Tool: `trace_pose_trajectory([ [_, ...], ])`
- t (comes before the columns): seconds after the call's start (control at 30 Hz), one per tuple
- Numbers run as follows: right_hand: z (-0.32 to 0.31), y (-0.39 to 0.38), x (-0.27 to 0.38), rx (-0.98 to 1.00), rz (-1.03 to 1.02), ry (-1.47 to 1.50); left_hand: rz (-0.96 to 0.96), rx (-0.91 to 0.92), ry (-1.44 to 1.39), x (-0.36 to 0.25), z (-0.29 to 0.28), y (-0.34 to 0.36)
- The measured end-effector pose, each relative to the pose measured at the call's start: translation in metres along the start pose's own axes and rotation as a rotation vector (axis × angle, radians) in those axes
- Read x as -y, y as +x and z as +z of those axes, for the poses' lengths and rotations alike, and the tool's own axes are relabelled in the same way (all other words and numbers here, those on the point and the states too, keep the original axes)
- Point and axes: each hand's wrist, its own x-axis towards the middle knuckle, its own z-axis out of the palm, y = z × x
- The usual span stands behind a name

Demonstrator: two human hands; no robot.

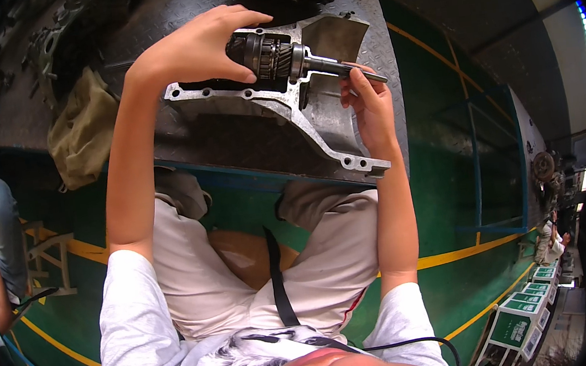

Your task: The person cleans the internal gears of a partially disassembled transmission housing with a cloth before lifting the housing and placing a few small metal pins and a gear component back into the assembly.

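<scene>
An open aluminium gearbox housing [272,104] lies on the metal bench, with a gear assembly [272,59] in its cavity and a steel shaft [324,64] projecting rightward from the gears. My left hand [195,49] arches over the left end of the gears, fingers spread, thumb near their lower side; whether the fingertips press on the metal is unclear. My right hand [369,105] grips the outer end of the shaft between thumb and fingers. A crumpled khaki cloth [81,127] lies at the bench's left front.
Dark metal parts [46,48] lie at the bench's upper left. Another person [1,252] sits at far left beside a wooden stool [58,282]. A second bench [527,134] with parts, a distant person [547,241] and green-and-white boxes [515,324] are at right.
</scene>
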Motion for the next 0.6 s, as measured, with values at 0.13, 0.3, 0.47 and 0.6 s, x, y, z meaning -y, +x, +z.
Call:
trace_pose_trajectory([
  [0.13,0.007,-0.003,0.007,-0.040,0.014,0.032,-0.061,0.119,-0.027,0.002,0.000,-0.002],
  [0.3,0.006,-0.001,0.005,-0.012,0.012,0.011,-0.044,0.092,-0.020,0.001,0.008,0.002],
  [0.47,0.005,-0.001,0.004,-0.026,0.015,0.000,-0.069,0.111,-0.039,-0.009,0.009,0.007],
  [0.6,0.010,-0.003,0.005,-0.024,0.017,0.011,-0.090,0.102,-0.021,-0.008,0.010,0.005],
])
